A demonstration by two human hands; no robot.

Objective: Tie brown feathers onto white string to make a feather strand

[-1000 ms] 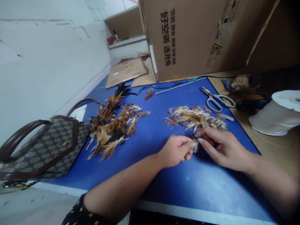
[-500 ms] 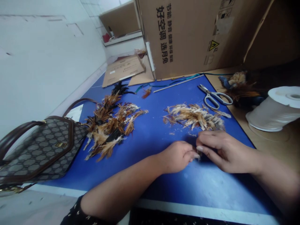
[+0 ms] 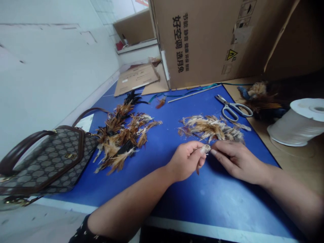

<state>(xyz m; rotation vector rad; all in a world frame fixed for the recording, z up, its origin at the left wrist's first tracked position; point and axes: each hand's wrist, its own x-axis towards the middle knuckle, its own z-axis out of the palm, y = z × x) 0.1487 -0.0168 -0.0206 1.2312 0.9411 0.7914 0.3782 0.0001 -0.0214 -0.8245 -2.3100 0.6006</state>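
My left hand (image 3: 187,160) is closed in a pinch on a feather (image 3: 206,148). Its pale, fluffy end sticks out past the thumb, and a brown tip hangs below the fingers. Right beside it, my right hand (image 3: 236,160) has thumb and forefinger pressed together at the pale end; what they grip is too small to make out. Just beyond the hands lies a loose pile of tan, white and brown feathers (image 3: 210,126). Farther left on the blue mat (image 3: 162,148) spreads a second heap of brown and black feathers (image 3: 121,135), some with pale strings.
Grey-handled scissors (image 3: 233,108) lie at the mat's far right. A big white spool (image 3: 298,121) stands on the wooden surface, near dark feather bundles (image 3: 260,98). A patterned handbag (image 3: 50,155) is at left. A large cardboard box (image 3: 207,44) walls off the back.
My left hand has turned and lifted slightly, bringing the feather's pale end into view between the hands. My right hand stays pinched nearly in place. The view has shifted a little.
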